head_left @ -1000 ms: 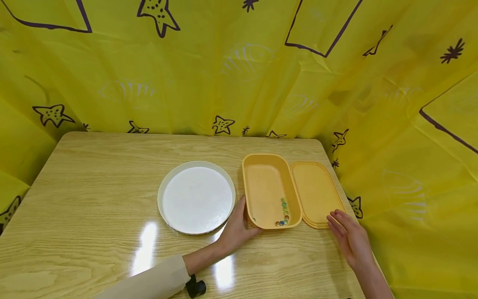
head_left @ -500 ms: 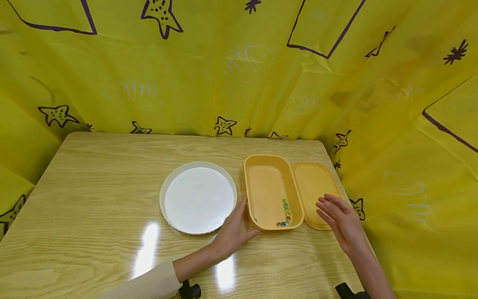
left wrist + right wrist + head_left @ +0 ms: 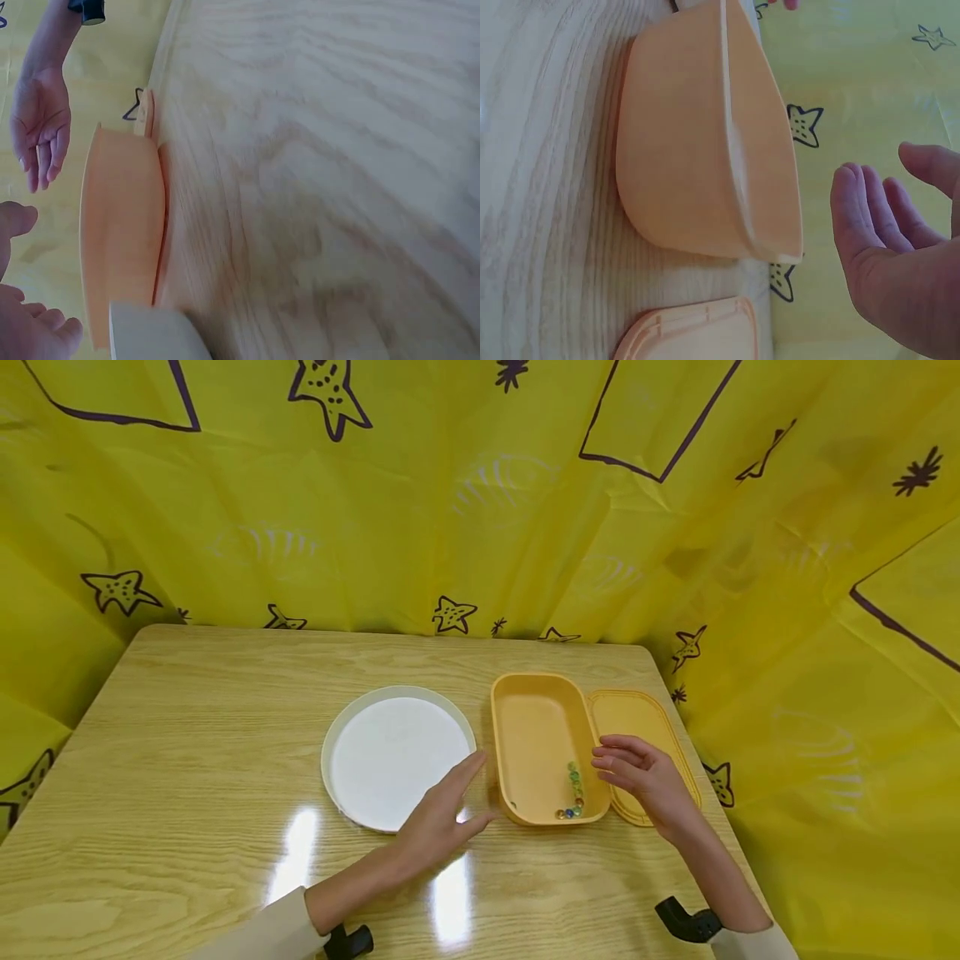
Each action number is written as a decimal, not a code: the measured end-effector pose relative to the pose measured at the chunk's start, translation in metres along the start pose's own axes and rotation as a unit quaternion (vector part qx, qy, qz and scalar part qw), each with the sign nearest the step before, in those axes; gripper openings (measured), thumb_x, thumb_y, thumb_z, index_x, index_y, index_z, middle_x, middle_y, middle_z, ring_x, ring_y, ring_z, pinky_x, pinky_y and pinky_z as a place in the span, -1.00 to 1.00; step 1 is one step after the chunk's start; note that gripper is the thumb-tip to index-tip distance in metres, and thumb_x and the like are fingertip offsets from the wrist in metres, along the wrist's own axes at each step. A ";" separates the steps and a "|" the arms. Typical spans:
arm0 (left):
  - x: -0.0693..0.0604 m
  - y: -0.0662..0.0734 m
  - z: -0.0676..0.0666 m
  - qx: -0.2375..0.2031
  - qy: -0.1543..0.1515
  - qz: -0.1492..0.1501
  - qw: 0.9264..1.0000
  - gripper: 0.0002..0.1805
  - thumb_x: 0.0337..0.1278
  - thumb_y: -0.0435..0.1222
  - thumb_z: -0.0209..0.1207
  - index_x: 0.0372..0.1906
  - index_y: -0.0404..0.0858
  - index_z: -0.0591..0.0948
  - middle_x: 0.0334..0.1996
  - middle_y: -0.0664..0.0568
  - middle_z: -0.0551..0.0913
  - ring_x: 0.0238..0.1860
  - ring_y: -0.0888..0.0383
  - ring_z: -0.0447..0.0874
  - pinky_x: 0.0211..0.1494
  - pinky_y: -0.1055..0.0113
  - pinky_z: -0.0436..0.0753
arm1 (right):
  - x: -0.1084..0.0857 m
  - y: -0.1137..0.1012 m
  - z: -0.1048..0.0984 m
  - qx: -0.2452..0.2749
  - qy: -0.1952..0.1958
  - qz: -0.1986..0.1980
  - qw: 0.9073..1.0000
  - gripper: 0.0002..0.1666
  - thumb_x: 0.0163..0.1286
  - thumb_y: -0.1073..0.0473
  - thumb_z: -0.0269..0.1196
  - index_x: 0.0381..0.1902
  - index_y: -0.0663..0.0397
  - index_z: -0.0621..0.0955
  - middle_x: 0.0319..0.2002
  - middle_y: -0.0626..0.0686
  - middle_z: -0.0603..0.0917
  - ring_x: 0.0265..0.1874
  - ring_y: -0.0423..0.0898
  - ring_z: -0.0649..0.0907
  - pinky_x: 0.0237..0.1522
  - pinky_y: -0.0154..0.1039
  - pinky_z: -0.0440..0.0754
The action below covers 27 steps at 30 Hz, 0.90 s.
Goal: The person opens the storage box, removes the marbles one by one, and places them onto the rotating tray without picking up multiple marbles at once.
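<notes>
An orange rectangular box point(image 3: 534, 735) stands on the table, with several coloured marbles point(image 3: 576, 789) along its right and near inner sides. To the box's left, my left hand point(image 3: 438, 827) is held apart from it, thumb and fingers spread, near the white round tray point(image 3: 397, 760). My right hand point(image 3: 645, 777) hovers over the box's right edge and the orange lid point(image 3: 637, 727), its fingers loosely bent and holding nothing. In the right wrist view the box point(image 3: 682, 135) and that hand point(image 3: 900, 262) are apart.
The wooden table point(image 3: 187, 760) extends to the left and front. A yellow curtain point(image 3: 375, 527) with drawn stars and fish hangs behind the table and along its sides. Black wrist devices show below both hands.
My left hand has let go of the box's left side and drawn away to the left. The right hand has moved left from the lid's near corner toward the box.
</notes>
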<state>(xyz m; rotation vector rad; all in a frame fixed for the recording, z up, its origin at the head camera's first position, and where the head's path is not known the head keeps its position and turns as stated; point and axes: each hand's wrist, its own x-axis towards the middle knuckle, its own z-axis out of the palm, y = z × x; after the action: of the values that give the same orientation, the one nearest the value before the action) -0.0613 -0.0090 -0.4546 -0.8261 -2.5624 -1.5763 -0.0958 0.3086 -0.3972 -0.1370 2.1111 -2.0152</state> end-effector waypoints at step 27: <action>-0.042 -0.046 -0.089 0.283 0.065 0.134 0.947 -0.52 0.42 -0.13 0.17 0.28 -0.30 0.56 0.31 -0.17 0.50 0.28 -0.15 0.49 0.21 -0.12 0.53 | 0.041 0.016 0.031 -0.157 -0.168 0.074 0.970 -0.45 0.46 0.23 0.26 0.26 0.50 0.44 0.07 0.40 0.60 0.03 0.15 0.65 0.04 -0.11 0.66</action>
<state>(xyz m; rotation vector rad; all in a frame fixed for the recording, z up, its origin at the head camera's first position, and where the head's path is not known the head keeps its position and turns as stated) -0.0681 -0.1166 -0.4607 -0.9053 -2.4644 -0.7291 -0.1270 0.2701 -0.4181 -0.3349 2.1274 -1.4458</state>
